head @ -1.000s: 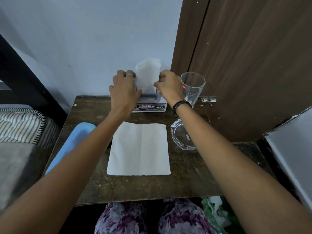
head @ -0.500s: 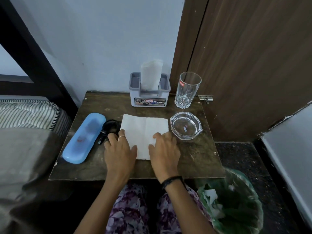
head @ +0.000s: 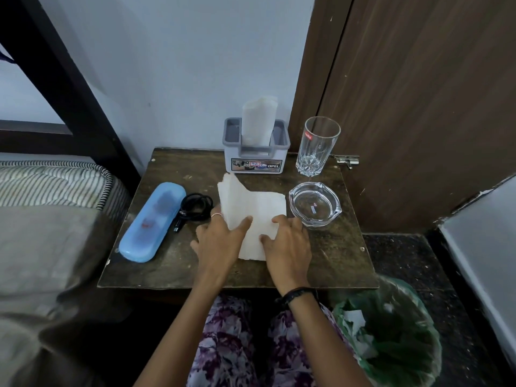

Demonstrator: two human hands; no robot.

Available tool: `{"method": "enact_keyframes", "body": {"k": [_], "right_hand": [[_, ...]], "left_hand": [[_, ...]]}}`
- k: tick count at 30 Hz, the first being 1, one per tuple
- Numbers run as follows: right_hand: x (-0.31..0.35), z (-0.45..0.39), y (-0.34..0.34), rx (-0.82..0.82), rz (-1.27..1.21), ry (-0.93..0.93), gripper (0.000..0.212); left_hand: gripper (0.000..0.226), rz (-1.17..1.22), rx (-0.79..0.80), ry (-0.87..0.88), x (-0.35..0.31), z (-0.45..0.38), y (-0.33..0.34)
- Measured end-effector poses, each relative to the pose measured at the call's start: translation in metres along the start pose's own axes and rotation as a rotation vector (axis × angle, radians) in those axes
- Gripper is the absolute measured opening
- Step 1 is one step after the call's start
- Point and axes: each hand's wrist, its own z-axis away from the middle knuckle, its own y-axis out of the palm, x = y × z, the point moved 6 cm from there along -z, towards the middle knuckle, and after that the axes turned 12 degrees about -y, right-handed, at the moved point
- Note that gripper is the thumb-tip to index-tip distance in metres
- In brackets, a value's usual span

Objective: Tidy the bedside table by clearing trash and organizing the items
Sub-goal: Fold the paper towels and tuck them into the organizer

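Presently catalogued, bedside table (head: 343, 258): one white paper napkin (head: 258, 216), centre, far-left corner lifted. Left hand (head: 220, 241) pinches its left edge; right hand (head: 287, 241) lies flat, fingers spread, pressing the near-right part. Holder (head: 257, 156) with upright napkins at rear; drinking glass (head: 317, 146) beside it; glass ashtray (head: 315, 203) just right of the napkin. Blue case (head: 152, 222) and coiled black cable (head: 195, 209) at left. Step in hand: apparently folding the napkin. Next move calls for bringing the raised edge across squarely. Lined bin (head: 391, 339) below, right.
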Motion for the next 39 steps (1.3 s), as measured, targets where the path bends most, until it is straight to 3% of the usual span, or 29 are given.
{"method": "enact_keyframes", "body": {"k": [2, 4, 6, 8, 10, 13, 16, 19, 24, 26, 28, 33, 36, 39], "right_hand": [[-0.001, -0.001, -0.002, -0.043, -0.008, -0.017, 0.034], [-0.005, -0.002, -0.007, -0.082, -0.075, 0.004, 0.028], [-0.011, -0.002, -0.012, -0.102, -0.218, 0.036, 0.039], [-0.015, -0.001, -0.014, -0.089, -0.366, 0.057, 0.058], [-0.022, -0.002, -0.016, -0.107, -0.487, 0.126, 0.058], [-0.021, 0.0, -0.015, -0.094, -0.267, 0.095, 0.038], [-0.016, 0.001, -0.006, -0.024, -0.078, 0.008, 0.027], [-0.018, -0.003, -0.005, -0.003, -0.304, 0.006, 0.037], [-0.032, -0.006, -0.004, 0.046, -0.872, 0.172, 0.062], [-0.032, -0.009, -0.008, 0.066, -0.855, 0.138, 0.063], [-0.025, -0.013, -0.017, 0.042, -0.763, 0.018, 0.048], [-0.011, -0.018, -0.023, -0.004, -0.544, -0.198, 0.027], [-0.014, -0.018, -0.004, 0.062, -0.407, -0.215, 0.031], [-0.016, -0.019, 0.001, 0.058, -0.381, -0.219, 0.026]], "left_hand": [[0.072, 0.168, 0.079, 0.051, -0.006, 0.004, 0.004], [0.047, 0.255, 0.151, 0.095, -0.013, 0.011, 0.009], [0.038, 0.305, 0.209, 0.136, -0.019, 0.016, 0.013], [0.035, 0.379, 0.174, 0.147, -0.019, 0.017, 0.011], [0.023, 0.341, 0.031, 0.135, -0.014, 0.012, 0.006], [0.026, 0.094, -0.048, 0.089, -0.005, -0.001, 0.009], [0.041, 0.149, 0.145, -0.019, -0.001, -0.009, 0.026], [0.04, 0.354, 0.308, -0.136, -0.002, -0.011, 0.033], [0.029, 0.37, 0.373, -0.091, -0.007, -0.015, 0.023], [0.024, 0.43, 0.372, -0.007, -0.013, -0.013, 0.017], [0.019, 0.45, 0.32, 0.117, -0.022, -0.009, 0.009], [0.015, 0.278, 0.136, 0.342, -0.033, -0.005, 0.001], [0.022, -0.02, 0.141, 0.308, -0.019, -0.009, 0.018], [0.02, -0.062, 0.082, 0.285, -0.01, -0.008, 0.022]]}}
